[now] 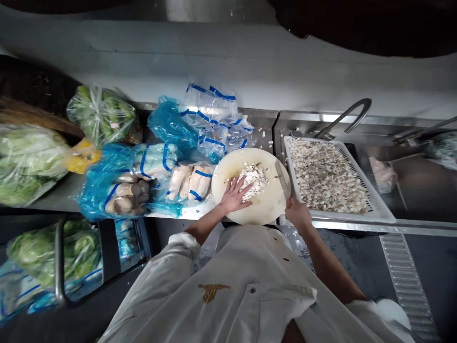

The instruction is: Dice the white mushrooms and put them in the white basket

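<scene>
My left hand [235, 194] lies spread on a round, pale cutting board [243, 216], its fingers against a heap of diced white mushroom [256, 182]. At the board's right edge, my right hand [299, 215] is closed around the handle of a knife [283, 177]. The blade points away from me along the board's right side; the handle is hidden in my fist. Just left of the board lie whole, thick-stemmed mushrooms [194, 181] in a clear bag with blue stripes.
To the right, a white perforated tray [383, 216] full of diced mushroom sits by a faucet [348, 119] and sink [414, 186]. Crumpled plastic bags [212, 107] lie behind the board. Bagged leafy greens [102, 114] and lettuce [30, 162] stand left, above a cart with a metal handle [59, 262].
</scene>
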The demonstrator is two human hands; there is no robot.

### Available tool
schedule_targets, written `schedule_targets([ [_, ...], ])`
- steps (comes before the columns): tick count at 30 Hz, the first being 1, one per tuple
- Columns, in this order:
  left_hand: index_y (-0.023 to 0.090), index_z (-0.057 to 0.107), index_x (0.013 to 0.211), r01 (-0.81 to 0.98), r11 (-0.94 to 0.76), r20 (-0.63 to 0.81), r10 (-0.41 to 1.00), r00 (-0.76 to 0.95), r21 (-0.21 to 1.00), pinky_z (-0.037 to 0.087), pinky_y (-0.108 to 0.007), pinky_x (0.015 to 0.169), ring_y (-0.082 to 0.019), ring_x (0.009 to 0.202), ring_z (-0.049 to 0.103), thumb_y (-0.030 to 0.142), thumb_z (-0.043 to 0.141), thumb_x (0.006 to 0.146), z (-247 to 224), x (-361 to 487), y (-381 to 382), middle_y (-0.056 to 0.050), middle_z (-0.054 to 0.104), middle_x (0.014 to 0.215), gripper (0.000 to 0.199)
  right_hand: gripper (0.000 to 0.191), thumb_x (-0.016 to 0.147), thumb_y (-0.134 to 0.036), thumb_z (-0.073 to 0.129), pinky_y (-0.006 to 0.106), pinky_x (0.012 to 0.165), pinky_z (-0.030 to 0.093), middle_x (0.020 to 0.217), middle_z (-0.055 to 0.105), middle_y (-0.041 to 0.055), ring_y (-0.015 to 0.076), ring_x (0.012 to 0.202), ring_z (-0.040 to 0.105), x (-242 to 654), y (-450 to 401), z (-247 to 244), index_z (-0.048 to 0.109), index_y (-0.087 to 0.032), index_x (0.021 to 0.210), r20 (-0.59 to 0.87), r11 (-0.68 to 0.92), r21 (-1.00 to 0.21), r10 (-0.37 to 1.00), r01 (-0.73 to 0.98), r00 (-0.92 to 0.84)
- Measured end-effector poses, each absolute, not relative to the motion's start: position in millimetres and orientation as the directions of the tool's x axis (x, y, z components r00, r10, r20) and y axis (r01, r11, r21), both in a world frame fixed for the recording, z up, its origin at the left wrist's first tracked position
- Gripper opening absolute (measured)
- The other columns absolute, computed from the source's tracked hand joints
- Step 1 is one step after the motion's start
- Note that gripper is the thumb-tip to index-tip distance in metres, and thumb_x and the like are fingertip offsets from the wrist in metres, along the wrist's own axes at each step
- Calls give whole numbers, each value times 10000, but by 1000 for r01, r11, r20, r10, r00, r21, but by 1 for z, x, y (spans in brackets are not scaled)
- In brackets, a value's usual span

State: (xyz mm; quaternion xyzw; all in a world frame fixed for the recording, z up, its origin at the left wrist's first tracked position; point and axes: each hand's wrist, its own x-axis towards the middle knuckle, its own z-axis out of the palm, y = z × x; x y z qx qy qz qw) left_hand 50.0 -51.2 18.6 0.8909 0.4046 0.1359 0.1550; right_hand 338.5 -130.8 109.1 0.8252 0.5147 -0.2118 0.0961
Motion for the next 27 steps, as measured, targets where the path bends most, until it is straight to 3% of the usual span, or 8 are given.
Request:
schedule_targets([
  [3, 345, 360, 1678, 723, -585, 148, 804, 576, 368, 117, -715, 1301, -451, 1647, 116, 658, 680, 937, 21, 79, -42, -93, 184, 1787, 866, 450, 1126, -361, 331, 353, 824, 504, 1049, 768, 206, 292, 958, 749, 324, -147, 98, 639, -113, 1342, -469, -381, -103, 833, 919, 293],
  [6, 370, 408, 1654, 715, -599, 152, 794, 589, 360, 60, -730, 1299, -457, 1647, 109, 665, 678, 928, 24, 97, -42, -60, 207, 1785, 828, 412, 1113, -360, 377, 338, 791, 486, 994, 753, 207, 287, 925, 738, 312, -167, 86, 648, -109, 1298, -479, -379, -278, 851, 883, 215],
  [8, 370, 478, 1615, 704, -613, 155, 783, 602, 360, 28, -729, 1301, -450, 1648, 108, 655, 669, 935, 26, 106, -47, -46, 244, 1775, 762, 331, 1099, -365, 422, 301, 759, 468, 913, 739, 153, 248, 875, 722, 316, -179, 79, 671, -152, 1144, -503, -410, -412, 847, 814, 172],
  [11, 372, 583, 1532, 705, -608, 172, 788, 591, 365, 0, -744, 1289, -443, 1642, 151, 607, 645, 966, 26, 121, -55, -41, 348, 1735, 616, 375, 1069, -518, 459, 252, 594, 416, 632, 599, 4, 156, 577, 588, 335, -192, 73, 573, -219, 873, -662, -602, -577, 740, 551, 116],
  [14, 374, 607, 1500, 726, -580, 205, 813, 545, 368, 19, -767, 1266, -440, 1623, 220, 548, 613, 1001, 23, 132, -60, -46, 416, 1700, 529, 536, 971, -745, 496, 247, 452, 342, 480, 391, -88, 103, 406, 345, 348, -197, 65, 418, -260, 758, -806, -784, -585, 591, 208, -37],
  [16, 358, 638, 1459, 744, -553, 238, 833, 499, 374, 87, -756, 1257, -433, 1600, 284, 500, 616, 1005, 20, 136, -60, -54, 468, 1667, 477, 578, 920, -790, 546, 246, 423, 333, 463, 357, -101, 94, 397, 314, 345, -194, 58, 378, -267, 742, -821, -807, -571, 557, 149, -127],
  [21, 305, 758, 1211, 790, -459, 365, 874, 320, 407, 328, -614, 1203, -397, 1475, 475, 403, 698, 942, 20, 137, -55, -54, 674, 1449, 292, 500, 929, -671, 654, 206, 417, 301, 515, 382, -123, 65, 406, 326, 340, -171, 49, 401, -252, 823, -755, -806, -588, 519, 64, -400],
  [27, 306, 758, 1177, 818, -464, 469, 837, 281, 339, 396, -564, 1166, -383, 1385, 545, 383, 731, 910, 67, 193, -51, -37, 710, 1362, 280, 420, 917, -577, 691, 205, 431, 349, 533, 414, -129, 63, 402, 360, 418, -165, 75, 432, -249, 879, -600, -751, -658, 561, -46, -570],
])
